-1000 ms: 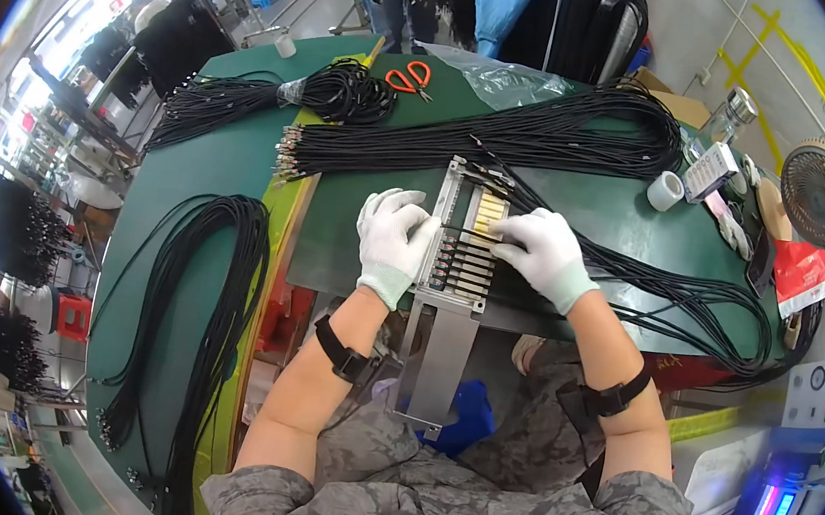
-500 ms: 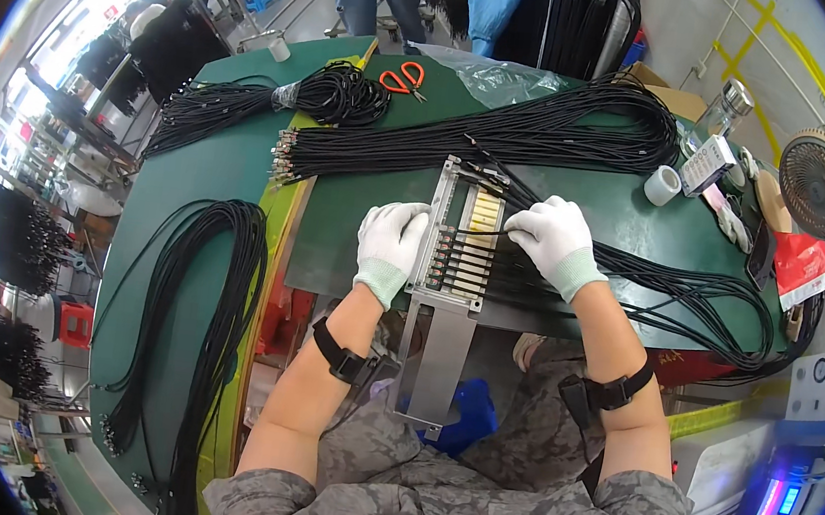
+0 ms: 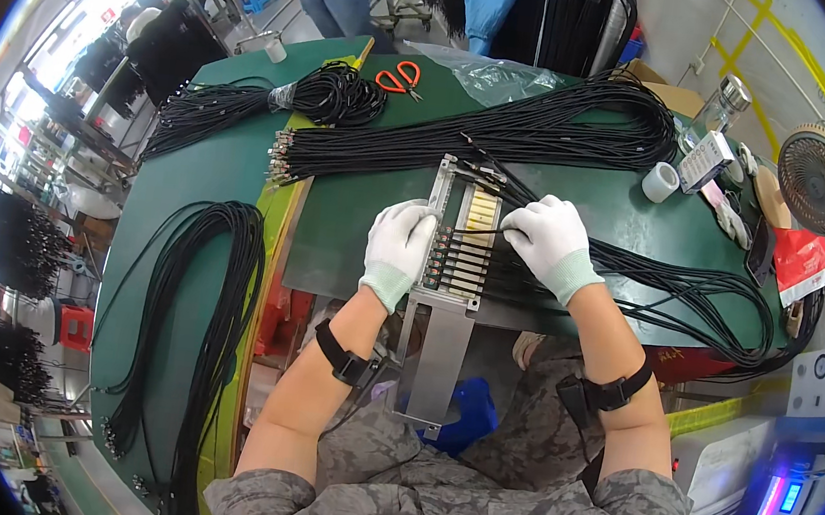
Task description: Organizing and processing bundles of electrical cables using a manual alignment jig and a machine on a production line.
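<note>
A metal fixture [image 3: 440,356] with a row of yellowish slots lies across the table's near edge, its plain end jutting out toward me. Several black cables sit side by side in its nearer slots. My right hand [image 3: 543,239], in a white glove, pinches a black cable [image 3: 479,231] at the fixture's right side. That cable runs leftward across the slots. My left hand [image 3: 399,249], also gloved, rests against the fixture's left rail with its fingers bent together near the cable ends; what lies under the fingertips is hidden.
Bundled black cables [image 3: 467,122] stretch across the back of the green table [image 3: 356,221]. Another cable bundle [image 3: 228,288] lies at left. Orange-handled snips [image 3: 398,79] rest behind. At right are a white tape roll [image 3: 660,182], a bottle [image 3: 722,109] and a fan [image 3: 816,181].
My left hand has shifted slightly to the right, over the fixture's left rail. The right hand stays nearly in place on the cable. A person behind the table has moved left.
</note>
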### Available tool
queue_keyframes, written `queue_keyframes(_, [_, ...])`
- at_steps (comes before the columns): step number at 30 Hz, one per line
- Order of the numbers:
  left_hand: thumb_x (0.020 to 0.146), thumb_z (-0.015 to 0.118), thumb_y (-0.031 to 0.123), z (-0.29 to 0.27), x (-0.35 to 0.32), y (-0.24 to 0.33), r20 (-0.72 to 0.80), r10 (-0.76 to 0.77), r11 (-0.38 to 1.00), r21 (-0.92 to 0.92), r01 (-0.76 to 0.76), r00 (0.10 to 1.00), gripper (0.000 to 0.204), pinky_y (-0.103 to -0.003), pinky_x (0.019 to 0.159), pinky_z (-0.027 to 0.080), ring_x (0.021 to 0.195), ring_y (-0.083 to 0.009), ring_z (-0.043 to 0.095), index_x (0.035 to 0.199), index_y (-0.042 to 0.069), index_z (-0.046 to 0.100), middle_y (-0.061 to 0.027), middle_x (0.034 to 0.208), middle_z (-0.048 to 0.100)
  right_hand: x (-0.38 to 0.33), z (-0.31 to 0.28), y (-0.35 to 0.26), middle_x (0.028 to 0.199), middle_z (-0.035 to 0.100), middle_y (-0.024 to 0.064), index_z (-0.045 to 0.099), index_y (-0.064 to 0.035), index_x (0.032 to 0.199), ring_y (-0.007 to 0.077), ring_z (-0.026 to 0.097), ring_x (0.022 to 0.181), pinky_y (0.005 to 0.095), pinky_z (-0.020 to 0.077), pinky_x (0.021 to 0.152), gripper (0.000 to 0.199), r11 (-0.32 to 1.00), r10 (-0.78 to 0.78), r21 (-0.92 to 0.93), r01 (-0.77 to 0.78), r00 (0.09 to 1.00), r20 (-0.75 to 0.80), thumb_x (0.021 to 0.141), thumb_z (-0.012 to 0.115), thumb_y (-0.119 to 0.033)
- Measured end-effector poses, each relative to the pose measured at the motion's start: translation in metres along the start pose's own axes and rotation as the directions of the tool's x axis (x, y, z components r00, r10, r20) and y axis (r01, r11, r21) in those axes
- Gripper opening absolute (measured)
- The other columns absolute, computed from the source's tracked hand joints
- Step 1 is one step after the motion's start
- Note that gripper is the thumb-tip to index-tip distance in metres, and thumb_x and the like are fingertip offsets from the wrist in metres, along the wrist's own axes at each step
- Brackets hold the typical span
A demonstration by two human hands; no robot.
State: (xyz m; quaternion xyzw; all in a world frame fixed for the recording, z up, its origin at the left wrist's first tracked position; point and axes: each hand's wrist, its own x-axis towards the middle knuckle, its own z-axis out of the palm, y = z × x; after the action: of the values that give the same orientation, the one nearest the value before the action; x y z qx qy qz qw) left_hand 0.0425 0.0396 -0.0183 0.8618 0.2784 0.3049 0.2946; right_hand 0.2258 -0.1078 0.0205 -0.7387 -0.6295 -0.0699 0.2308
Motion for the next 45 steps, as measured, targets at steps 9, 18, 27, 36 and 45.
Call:
queue_keyframes(9, [0.085, 0.06, 0.036, 0.003, -0.009, 0.022, 0.182, 0.277, 0.904, 0.284, -0.32, 0.944, 0.03, -0.047, 0.109, 0.025, 0.128, -0.038, 0.038, 0.111, 0.023, 0.069, -0.018, 0.135, 0.048, -0.005, 0.005, -0.007, 0.076, 0.062, 0.0017, 0.067, -0.0147, 0.082, 0.0238, 0.056, 0.084, 0.0353, 0.0429, 0.077, 0.009, 1.0, 0.009, -0.005, -0.009, 0.999, 0.051, 0.075, 0.068, -0.019])
queue_keyframes(18, [0.083, 0.061, 0.044, 0.003, 0.0, 0.014, 0.336, 0.127, 0.924, 0.301, -0.234, 0.933, 0.032, -0.052, 0.113, 0.015, 0.134, -0.0419, 0.029, 0.111, 0.031, 0.069, -0.0198, 0.144, 0.037, 0.027, 0.019, 0.02, 0.082, 0.062, 0.0059, 0.067, -0.0152, 0.087, 0.027, 0.057, 0.087, 0.0391, 0.0452, 0.076, 0.018, 0.954, 0.169, -0.257, -0.156, 0.985, 0.028, 0.072, 0.071, -0.025])
queue_keyframes(27, [0.086, 0.06, 0.034, 0.003, 0.003, -0.001, 0.04, 0.097, 0.993, -0.064, -0.095, 0.994, 0.027, -0.044, 0.098, 0.037, 0.111, -0.0338, 0.052, 0.102, 0.014, 0.07, -0.0162, 0.116, 0.059, 0.02, 0.0, 0.019, 0.076, 0.061, 0.006, 0.066, -0.0108, 0.072, 0.028, 0.055, 0.084, 0.0379, 0.0454, 0.074, 0.009, 0.989, 0.13, 0.075, -0.126, 0.991, -0.045, 0.069, 0.072, -0.017])
queue_keyframes(36, [0.094, 0.052, 0.026, -0.001, 0.013, -0.003, -0.039, -0.196, 0.906, -0.389, 0.166, 0.98, 0.029, -0.036, 0.081, 0.047, 0.086, -0.0286, 0.062, 0.095, 0.0, 0.065, -0.0129, 0.087, 0.066, 0.018, 0.003, 0.023, 0.076, 0.06, 0.0063, 0.065, -0.0105, 0.075, 0.0289, 0.055, 0.08, 0.0386, 0.0452, 0.074, 0.011, 0.981, -0.012, 0.191, 0.021, 0.999, -0.049, 0.069, 0.073, -0.017])
queue_keyframes(45, [0.086, 0.061, 0.021, -0.003, 0.014, -0.005, -0.138, 0.284, 0.945, -0.127, -0.302, 0.949, 0.019, -0.04, 0.092, 0.041, 0.103, -0.0298, 0.054, 0.092, 0.004, 0.067, -0.0152, 0.103, 0.063, 0.027, 0.007, -0.008, 0.085, 0.065, 0.0103, 0.068, -0.0074, 0.088, 0.0324, 0.057, 0.085, 0.0401, 0.0452, 0.078, 0.018, 0.924, -0.064, 0.373, 0.086, 0.995, -0.071, 0.074, 0.071, -0.017])
